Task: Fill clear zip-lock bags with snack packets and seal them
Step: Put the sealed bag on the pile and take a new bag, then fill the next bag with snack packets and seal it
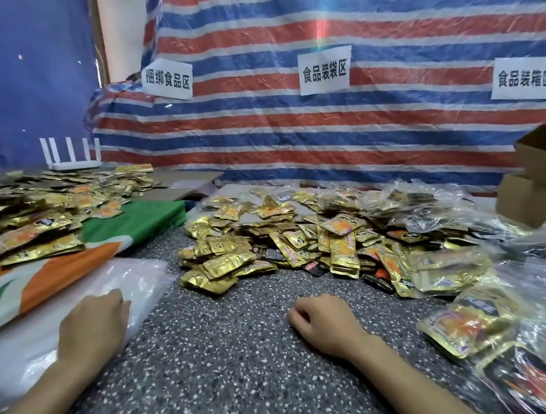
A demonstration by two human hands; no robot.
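My left hand (pixel 91 325) rests on a stack of clear zip-lock bags (pixel 24 344) at the left of the speckled grey table (pixel 211 358); its fingertips are hidden, so I cannot tell whether it pinches a bag. My right hand (pixel 326 323) lies on the bare table with fingers loosely curled, holding nothing. A heap of gold snack packets (pixel 268 243) covers the middle of the table beyond both hands. Filled clear bags of packets (pixel 490 323) lie at the right.
A second heap of gold packets (pixel 37 218) sits on a green, orange and white cloth (pixel 129 228) at the left. Cardboard boxes (pixel 544 182) stand at the far right. A white router (pixel 71 154) and a striped tarp (pixel 324 131) with paper signs close the back.
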